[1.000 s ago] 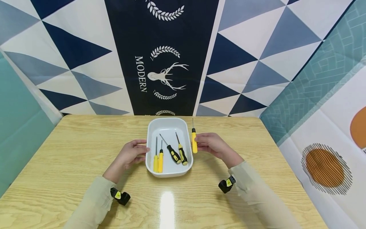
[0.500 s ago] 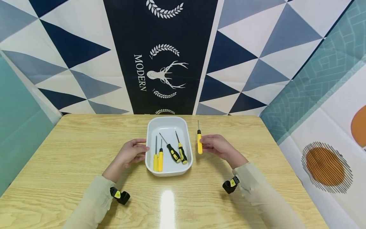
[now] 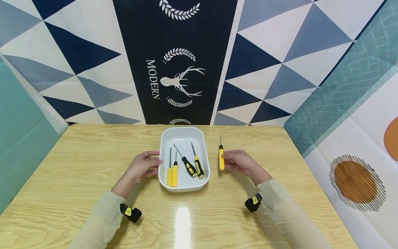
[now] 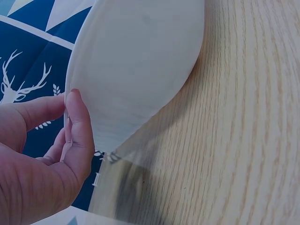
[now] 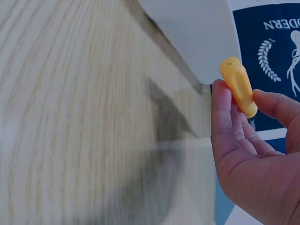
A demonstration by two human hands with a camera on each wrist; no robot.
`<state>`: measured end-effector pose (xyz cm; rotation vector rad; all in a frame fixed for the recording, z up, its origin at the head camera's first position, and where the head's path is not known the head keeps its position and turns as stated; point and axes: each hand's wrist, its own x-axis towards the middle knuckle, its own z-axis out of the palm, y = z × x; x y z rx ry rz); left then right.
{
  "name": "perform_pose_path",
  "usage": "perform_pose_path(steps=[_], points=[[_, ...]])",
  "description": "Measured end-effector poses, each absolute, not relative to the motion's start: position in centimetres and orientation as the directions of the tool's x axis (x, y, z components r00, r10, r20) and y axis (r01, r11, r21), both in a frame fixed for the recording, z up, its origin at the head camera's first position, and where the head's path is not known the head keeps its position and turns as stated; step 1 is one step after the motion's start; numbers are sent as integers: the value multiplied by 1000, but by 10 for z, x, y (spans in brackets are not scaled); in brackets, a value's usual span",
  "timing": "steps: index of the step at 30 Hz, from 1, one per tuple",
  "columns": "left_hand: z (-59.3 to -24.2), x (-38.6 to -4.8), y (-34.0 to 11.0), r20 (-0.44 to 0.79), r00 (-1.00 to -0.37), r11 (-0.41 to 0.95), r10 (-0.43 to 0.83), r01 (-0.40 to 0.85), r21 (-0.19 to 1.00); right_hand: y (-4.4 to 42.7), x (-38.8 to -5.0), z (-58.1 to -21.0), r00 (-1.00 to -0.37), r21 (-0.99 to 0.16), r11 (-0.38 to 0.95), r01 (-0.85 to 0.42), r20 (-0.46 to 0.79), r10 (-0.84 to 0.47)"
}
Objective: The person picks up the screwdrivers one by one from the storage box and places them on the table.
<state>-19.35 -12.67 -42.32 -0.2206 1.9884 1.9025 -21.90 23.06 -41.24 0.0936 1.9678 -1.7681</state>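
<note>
My right hand (image 3: pixel 242 162) pinches a yellow screwdriver (image 3: pixel 221 161) above the desk (image 3: pixel 93 166), right of the white tray (image 3: pixel 181 134), whose left wall my left hand (image 3: pixel 141 167) pinches. Held only by fingertips, the screwdriver could twist and drop.

Left hand (image 3: pixel 143 168) pinching, right hand (image 3: pixel 242 162) pinching; sleeved forearms (image 3: pixel 98 218) extended forward, angled inward, hands well apart.

The worktop (image 3: pixel 93 155) is pale yellowish wood with fine wavy grain and rounded far corners. Directly on it, at twelve o'clock from its middle and near the far edge, stands a white, round-cornered tray (image 3: pixel 183 134), its long sides running from twelve to six. A bright glare streak (image 3: pixel 182 224) lies at six o'clock.
</note>
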Motion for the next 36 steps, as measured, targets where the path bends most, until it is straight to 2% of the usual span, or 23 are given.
perform_pose_path(steps=[15,36], points=[[-423,-192,-127,-359,-920,75,154,-352,933,241,-221,-427,-871,-900,179,397,-431,-235],[-424,-194,-126,-361,-920,74,152,-354,932,245,-223,-433,-872,-870,294,396,-457,-175]])
